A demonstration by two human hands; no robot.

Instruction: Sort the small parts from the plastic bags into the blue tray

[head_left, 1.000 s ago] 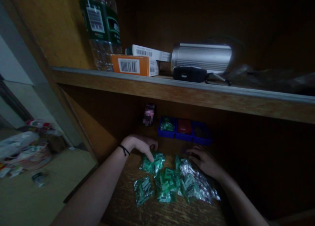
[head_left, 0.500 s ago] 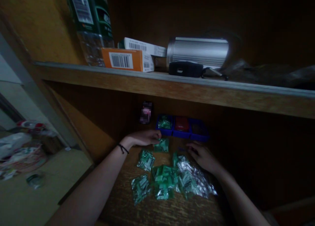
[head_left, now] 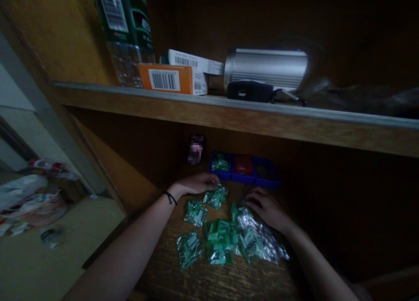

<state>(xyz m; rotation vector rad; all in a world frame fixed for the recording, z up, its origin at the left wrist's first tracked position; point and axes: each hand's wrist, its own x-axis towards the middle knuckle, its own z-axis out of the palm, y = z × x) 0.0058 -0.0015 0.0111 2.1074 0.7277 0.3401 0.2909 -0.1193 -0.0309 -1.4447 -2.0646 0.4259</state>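
My left hand (head_left: 199, 183) pinches the top corner of a small green clear packet (head_left: 216, 198) just in front of the blue bins. My right hand (head_left: 268, 208) is curled above the wooden surface, fingertips close together; a small dark bluish bit shows by them, too dim to identify. Below it lies a heap of silvery clear packets (head_left: 266, 240). Beside that heap is a pile of green packets (head_left: 219, 240). Two more lie apart at the left, one green packet (head_left: 195, 212) nearer the bins and another green packet (head_left: 189, 249) closer to me.
Three joined blue bins (head_left: 242, 178) stand at the back, holding green packets, something red and something dark. A dark can-like object (head_left: 196, 149) is left of them. The shelf edge (head_left: 229, 104) crosses above, bearing a bottle (head_left: 126, 34), an orange box (head_left: 166, 79) and a silver cylinder (head_left: 268, 67).
The packet at my left hand has turned and tilts more. My right hand has shifted slightly left, its fingers drawn closer together. The view has moved a little.
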